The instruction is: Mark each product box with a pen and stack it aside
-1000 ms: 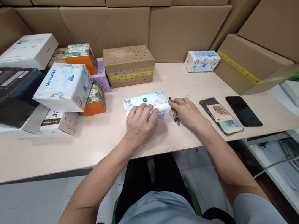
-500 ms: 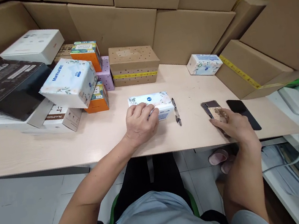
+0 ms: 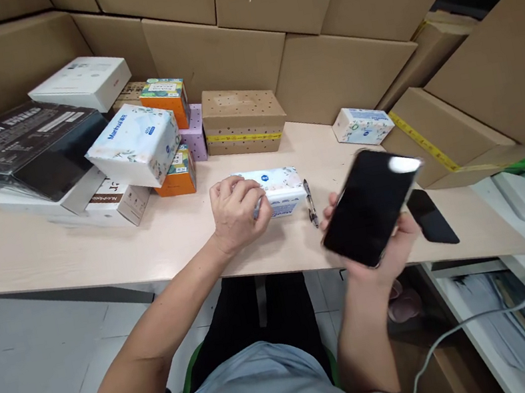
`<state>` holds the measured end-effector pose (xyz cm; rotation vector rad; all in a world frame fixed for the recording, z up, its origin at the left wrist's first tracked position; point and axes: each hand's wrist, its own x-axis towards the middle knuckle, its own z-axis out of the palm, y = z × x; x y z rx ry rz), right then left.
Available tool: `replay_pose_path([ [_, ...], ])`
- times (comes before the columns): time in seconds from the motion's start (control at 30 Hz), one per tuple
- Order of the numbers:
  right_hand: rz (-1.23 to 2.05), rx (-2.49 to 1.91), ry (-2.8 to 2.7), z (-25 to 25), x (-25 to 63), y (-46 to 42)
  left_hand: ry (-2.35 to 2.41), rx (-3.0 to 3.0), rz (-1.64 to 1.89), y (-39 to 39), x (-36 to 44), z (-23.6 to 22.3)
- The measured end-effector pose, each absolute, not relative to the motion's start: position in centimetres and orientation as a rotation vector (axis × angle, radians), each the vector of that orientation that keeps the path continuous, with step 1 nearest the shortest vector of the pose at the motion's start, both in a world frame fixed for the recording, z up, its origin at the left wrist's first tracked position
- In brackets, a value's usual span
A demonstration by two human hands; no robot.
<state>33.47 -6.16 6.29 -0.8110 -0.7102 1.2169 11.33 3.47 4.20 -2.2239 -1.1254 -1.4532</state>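
Observation:
In my right hand (image 3: pixel 397 244) is a smartphone (image 3: pixel 371 208), raised over the table's front edge and tilted, its dark screen facing up. Fingertips show past its left edge, and the thumb side lies along the lower right. My left hand (image 3: pixel 239 213) has curled fingers over the left end of a floral pack of tissues (image 3: pixel 283 182), which lies on the table. That hand hides the pack's left end. Just right of the pack lies a pen (image 3: pixel 310 203). A second dark phone (image 3: pixel 431 216) lies flat to the right.
At the left, a black box (image 3: pixel 25 147), white boxes, orange boxes (image 3: pixel 177 181) and another tissue pack (image 3: pixel 133 141) are stacked. A cardboard box with yellow tape (image 3: pixel 244 122) stands at the back. One more tissue pack (image 3: pixel 362 125) sits back right, beside an open carton (image 3: pixel 453 122).
My right hand has lifted the smartphone off the table and brought it left, turning its screen up. My left hand has shifted slightly left along the tissue pack. The view has tilted a little.

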Motion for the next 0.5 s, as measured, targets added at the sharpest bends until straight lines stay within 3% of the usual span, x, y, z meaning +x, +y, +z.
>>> replay_pose_path([
  [0.23, 1.847, -0.572, -0.561, 6.9, 24.7, -7.0, -1.081, -2.210, -1.435, 3.8, 11.0, 3.7],
  [0.5, 1.915, -0.526, -0.662, 7.6, 23.4, -5.8, -1.155, -2.215, -1.360, 4.3, 10.7, 3.0],
])
